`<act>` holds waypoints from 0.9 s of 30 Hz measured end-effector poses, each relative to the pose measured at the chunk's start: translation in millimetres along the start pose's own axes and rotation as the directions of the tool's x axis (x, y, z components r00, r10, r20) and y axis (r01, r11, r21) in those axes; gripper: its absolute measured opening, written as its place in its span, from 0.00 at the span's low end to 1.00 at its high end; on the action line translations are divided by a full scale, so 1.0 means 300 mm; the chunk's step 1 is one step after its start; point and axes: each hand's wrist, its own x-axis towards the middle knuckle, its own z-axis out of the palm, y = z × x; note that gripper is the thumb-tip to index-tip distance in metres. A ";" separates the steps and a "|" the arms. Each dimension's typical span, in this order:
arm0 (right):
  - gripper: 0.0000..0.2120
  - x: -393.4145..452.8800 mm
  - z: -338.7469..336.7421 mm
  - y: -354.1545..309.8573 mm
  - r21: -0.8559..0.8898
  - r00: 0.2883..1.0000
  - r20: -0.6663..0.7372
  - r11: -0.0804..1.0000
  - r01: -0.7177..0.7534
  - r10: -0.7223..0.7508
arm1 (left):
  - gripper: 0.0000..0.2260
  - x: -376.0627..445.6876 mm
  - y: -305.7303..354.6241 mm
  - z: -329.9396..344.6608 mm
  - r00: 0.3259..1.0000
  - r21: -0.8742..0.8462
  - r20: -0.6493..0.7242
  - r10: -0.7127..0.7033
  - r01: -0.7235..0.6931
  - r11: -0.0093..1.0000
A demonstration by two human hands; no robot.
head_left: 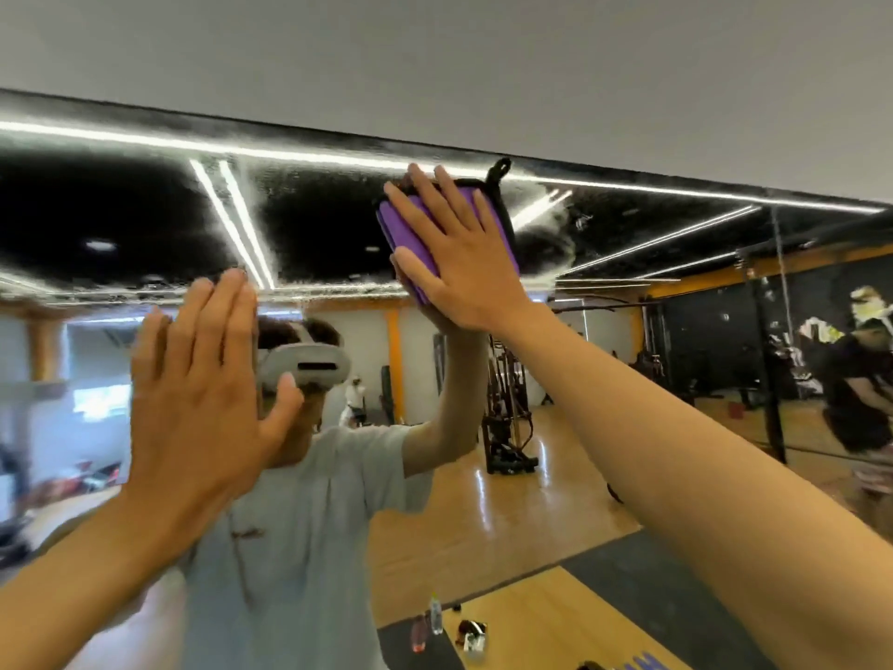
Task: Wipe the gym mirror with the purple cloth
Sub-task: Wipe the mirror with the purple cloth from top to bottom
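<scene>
At the far left the mirror (121, 210) reflects a blurred wall and clutter low down, with bright ceiling light strips running across its dark upper part. The left hand (193, 403) is raised in front of the glass, palm toward it, its grip apart with the fingers straight and close together and the thumb spread to the right; whether the palm actually touches the glass cannot be told. Just right of that hand, the reflection shows a person in a light grey t-shirt (309, 534) wearing a white headset (304, 369). Further right and higher, near the mirror's top edge, the right hand (454, 263) presses the purple cloth (410, 229) flat against the glass, its grip apart with 4 straight, fanned fingers laid over the fabric and the thumb out to the left. The cloth has dark edging and a small black loop (497, 169) sticking up at its upper right corner, and its reflection meets it at the glass. The glass around the cloth looks hazy and streaked. Low in the middle, bottles (435, 616) stand on the reflected wooden floor (531, 500). To the right, the mirror shows gym machines (507, 418), black frames, and another person bent over at the far right edge
</scene>
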 end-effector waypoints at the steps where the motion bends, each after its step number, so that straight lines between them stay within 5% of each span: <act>1: 0.31 0.003 -0.007 0.049 0.006 1.000 -0.003 1.000 -0.010 0.010 | 0.35 0.020 0.051 0.000 1.000 0.014 -0.021 -0.002 0.002 1.000; 6: 0.32 -0.032 -0.032 0.289 0.018 0.990 -0.019 0.990 -0.139 0.139 | 0.32 0.205 0.401 0.078 0.988 -0.037 0.005 0.156 -0.156 0.987; 11: 0.31 -0.078 -0.056 0.541 0.026 0.968 -0.041 0.969 -0.247 0.248 | 0.32 0.365 0.633 0.184 0.994 -0.088 0.001 0.111 -0.110 0.990; 21: 0.33 -0.194 -0.078 0.709 0.066 0.890 -0.060 0.892 -0.448 0.452 | 0.32 0.400 0.665 0.299 0.998 -0.055 -0.014 0.058 -0.059 0.997; 27: 0.30 -0.132 -0.011 0.403 0.048 0.983 -0.080 0.985 -0.163 0.166 | 0.32 0.400 0.663 0.298 0.998 -0.080 -0.012 0.055 -0.056 0.995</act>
